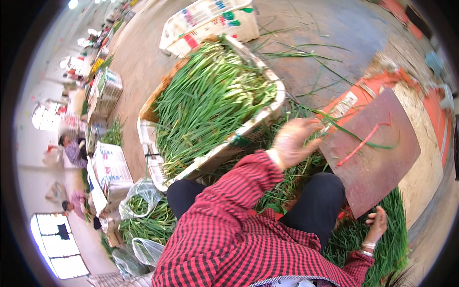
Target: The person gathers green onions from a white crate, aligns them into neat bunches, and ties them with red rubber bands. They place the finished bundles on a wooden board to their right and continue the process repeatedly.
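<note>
My left hand (296, 140), blurred, reaches over loose leaves beside the board, thumb and fingers apart. A long green leaf (358, 138) passes its fingertips and lies across a reddish-brown board (380, 161). On that board is a red tie strip (362, 143). Below the board's lower corner, my right hand (376, 224) hangs with fingers loosely bent, nothing visible in it. A thick heap of upright green chives (389, 229) lies around and beneath it. Ahead of my knees stands a white plastic crate (278, 95) filled with chives (211, 97), pale stem ends to the right.
A second white crate (211, 23) stands behind the full one. Loose leaves (304, 55) litter the concrete floor. Plastic bags (141, 204) and more greens (147, 226) lie at my left. Farther left, two people (76, 152) sit near white boxes (113, 166).
</note>
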Available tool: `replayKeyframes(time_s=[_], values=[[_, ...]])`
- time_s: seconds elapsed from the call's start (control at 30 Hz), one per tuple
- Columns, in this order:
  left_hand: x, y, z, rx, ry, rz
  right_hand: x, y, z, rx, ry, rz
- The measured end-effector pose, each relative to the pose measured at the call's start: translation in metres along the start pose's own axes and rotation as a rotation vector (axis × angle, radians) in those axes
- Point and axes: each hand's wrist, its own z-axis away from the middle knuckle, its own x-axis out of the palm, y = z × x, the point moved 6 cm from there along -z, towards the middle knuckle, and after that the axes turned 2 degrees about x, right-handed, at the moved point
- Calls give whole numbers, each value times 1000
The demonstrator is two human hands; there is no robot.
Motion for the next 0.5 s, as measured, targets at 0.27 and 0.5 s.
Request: replayKeyframes(time_s=[0.27,0.5], values=[[-298,-131,325,-719,665,-475,296,-247,67,-549,-689,99],[-294,-181,533,-1177,910,-442,615,-257,302,-1614,-1261,592]])
